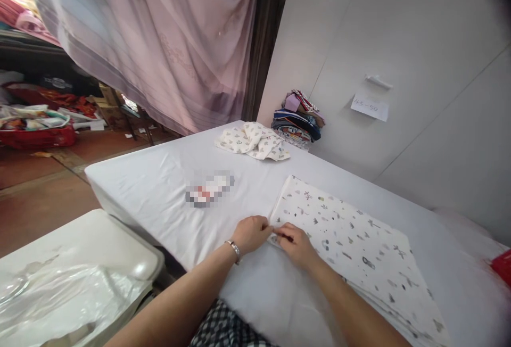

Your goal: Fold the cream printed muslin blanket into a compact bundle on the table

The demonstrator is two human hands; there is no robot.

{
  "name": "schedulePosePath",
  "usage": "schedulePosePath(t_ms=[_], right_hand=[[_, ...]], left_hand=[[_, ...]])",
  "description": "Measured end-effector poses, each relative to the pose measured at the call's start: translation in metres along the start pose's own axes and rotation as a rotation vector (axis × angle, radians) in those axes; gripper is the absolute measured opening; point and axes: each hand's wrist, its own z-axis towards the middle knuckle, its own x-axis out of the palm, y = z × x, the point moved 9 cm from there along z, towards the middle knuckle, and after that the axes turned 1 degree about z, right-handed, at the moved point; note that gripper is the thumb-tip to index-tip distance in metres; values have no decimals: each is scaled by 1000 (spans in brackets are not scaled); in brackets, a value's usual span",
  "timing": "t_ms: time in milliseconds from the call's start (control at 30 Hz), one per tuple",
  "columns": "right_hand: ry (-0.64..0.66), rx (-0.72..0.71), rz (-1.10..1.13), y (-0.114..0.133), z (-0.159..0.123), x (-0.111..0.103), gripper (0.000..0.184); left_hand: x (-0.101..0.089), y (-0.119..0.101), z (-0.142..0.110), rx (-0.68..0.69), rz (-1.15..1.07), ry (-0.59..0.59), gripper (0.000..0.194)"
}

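Note:
A flat stack of white fabric sheets (351,240) printed with small grey shapes lies on the white-covered table (151,187). My left hand (251,232), with a bracelet on the wrist, pinches the near left corner of the stack. My right hand (295,245) rests on that same corner, fingers closed on the edge of the top sheet. The two hands almost touch each other.
A crumpled printed cloth (252,141) lies at the table's far end beside a pile of folded colourful fabrics (298,119) against the white wall. A blurred small object (209,190) sits mid-table. A white surface with clear plastic (67,283) stands at near left. A red thing (503,266) shows at right edge.

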Motion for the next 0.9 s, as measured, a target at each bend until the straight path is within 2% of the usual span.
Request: schedulePosePath(t_ms=[100, 200, 300, 467, 600, 767, 900], right_hand=[[-73, 74, 69, -22, 15, -32, 28], [-212, 39, -139, -43, 39, -74, 35], [-202, 77, -412, -72, 70, -97, 47], [12, 158, -692, -117, 111, -92, 61], [45, 275, -720, -146, 122, -89, 65], [27, 255, -727, -154, 122, -88, 66], [16, 236, -739, -155, 122, -88, 66]], left_hand=[[0, -3, -2, 9, 37, -5, 22], [0, -4, -3, 6, 52, 3, 20], [1, -3, -3, 0, 53, 16, 19], [3, -3, -3, 1, 64, 47, 17], [5, -6, -3, 29, 90, 49, 15], [9, -4, -4, 14, 79, 75, 14], [1, -3, -5, 34, 32, 130, 20]])
